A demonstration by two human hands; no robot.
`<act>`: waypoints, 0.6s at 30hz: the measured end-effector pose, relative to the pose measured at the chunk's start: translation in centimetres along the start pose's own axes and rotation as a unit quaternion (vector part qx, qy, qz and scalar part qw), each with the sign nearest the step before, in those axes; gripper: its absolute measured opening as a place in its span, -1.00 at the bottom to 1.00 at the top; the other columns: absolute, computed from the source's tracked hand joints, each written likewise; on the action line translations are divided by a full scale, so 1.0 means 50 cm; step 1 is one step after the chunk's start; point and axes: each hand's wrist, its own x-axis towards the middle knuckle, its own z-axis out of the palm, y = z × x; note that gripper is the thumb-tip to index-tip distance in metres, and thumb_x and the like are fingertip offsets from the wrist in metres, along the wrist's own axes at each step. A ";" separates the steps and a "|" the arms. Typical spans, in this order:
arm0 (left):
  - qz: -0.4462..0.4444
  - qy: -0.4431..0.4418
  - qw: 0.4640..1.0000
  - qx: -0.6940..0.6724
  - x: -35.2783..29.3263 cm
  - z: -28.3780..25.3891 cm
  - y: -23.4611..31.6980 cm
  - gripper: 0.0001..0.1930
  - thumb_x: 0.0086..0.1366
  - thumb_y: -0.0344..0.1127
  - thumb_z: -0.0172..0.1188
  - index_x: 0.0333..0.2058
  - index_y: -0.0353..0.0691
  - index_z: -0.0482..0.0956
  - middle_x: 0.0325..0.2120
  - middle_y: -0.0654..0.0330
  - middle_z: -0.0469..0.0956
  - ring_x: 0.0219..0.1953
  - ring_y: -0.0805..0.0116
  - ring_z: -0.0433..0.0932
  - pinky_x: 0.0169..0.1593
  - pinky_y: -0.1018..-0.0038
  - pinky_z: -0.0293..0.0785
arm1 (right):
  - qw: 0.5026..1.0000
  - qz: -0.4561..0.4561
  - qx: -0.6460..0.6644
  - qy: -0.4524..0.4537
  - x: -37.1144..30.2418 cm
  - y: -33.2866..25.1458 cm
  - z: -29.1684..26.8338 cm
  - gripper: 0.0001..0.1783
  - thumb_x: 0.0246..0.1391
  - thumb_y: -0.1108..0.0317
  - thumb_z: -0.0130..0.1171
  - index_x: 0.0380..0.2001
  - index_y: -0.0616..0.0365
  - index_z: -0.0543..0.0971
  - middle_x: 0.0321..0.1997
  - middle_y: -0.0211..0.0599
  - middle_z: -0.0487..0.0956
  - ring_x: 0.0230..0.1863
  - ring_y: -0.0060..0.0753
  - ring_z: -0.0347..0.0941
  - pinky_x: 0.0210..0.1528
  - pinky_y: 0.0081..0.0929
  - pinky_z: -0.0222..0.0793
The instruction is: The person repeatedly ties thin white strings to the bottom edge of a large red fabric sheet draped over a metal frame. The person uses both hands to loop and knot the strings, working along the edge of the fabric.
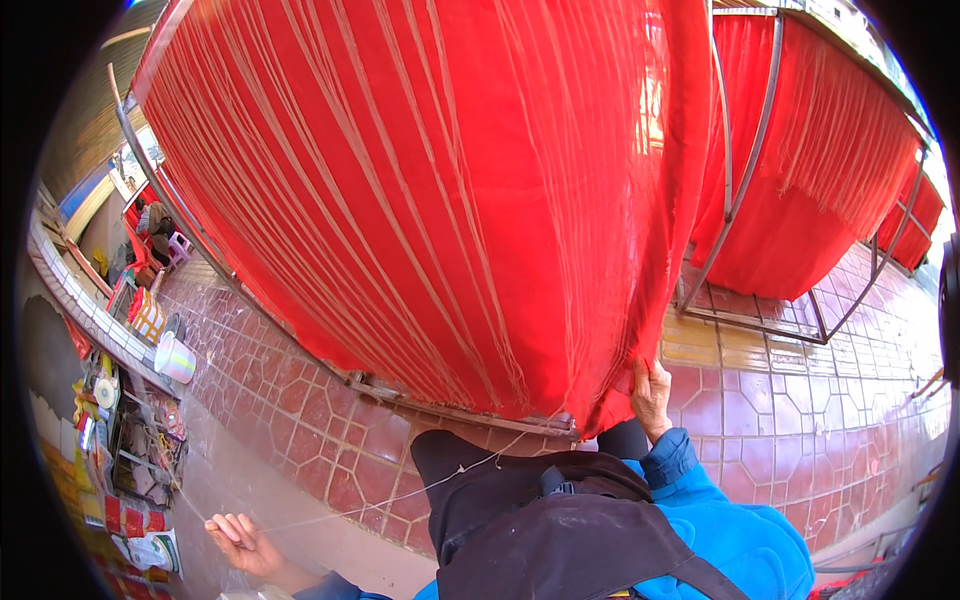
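Note:
A large red cloth [500,230] hangs in front of me, with many pale threads [350,200] running down its face. My right hand [652,400] grips the gathered edge of the cloth near its lower right corner. Low on the left, my left hand [240,545] is held out with its fingers curled in. A thin pale thread [410,494], with a small knot in it, stretches from this hand across my lap to the cloth's bottom edge. The fingertips look pinched on the thread, though the thread is very fine there.
Another red cloth hangs on a metal frame [760,130] to the right, over a tiled floor [750,420]. A white bucket [175,358] and cluttered shelves [130,450] stand at the left. Farther back a person [155,220] sits near a purple stool [180,246].

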 end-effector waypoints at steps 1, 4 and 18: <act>-0.005 0.029 0.999 0.030 -0.009 -0.003 -0.006 -0.87 0.36 -0.35 -0.05 -0.28 -0.28 0.40 -0.62 0.34 0.15 -0.68 0.64 0.02 -0.60 0.65 0.01 | 1.000 -0.002 0.008 0.003 0.000 0.000 0.000 -0.89 0.16 0.47 -0.01 -0.44 0.22 0.45 -0.71 -0.12 0.27 -0.73 -0.42 0.17 -0.66 -0.44 0.08; -0.053 0.165 0.982 0.070 -0.063 -0.002 -0.075 -0.88 0.32 -0.34 0.03 -0.36 -0.25 0.38 -0.63 0.36 0.16 -0.71 0.64 0.01 -0.65 0.67 -0.01 | 0.999 -0.029 -0.021 0.000 0.002 -0.001 -0.002 -0.91 0.15 0.47 -0.01 -0.41 0.22 0.46 -0.70 -0.10 0.28 -0.74 -0.32 0.21 -0.65 -0.42 0.10; -0.550 -0.239 0.694 0.399 -0.250 0.077 -0.470 -0.80 0.07 -0.45 0.22 -0.27 -0.29 0.58 -0.63 0.37 0.46 -0.57 0.62 0.39 -0.48 0.65 0.30 | 1.000 -0.012 -0.026 0.006 -0.001 0.007 -0.001 -0.92 0.15 0.46 0.00 -0.37 0.22 0.47 -0.69 -0.12 0.33 -0.72 -0.29 0.22 -0.62 -0.44 0.15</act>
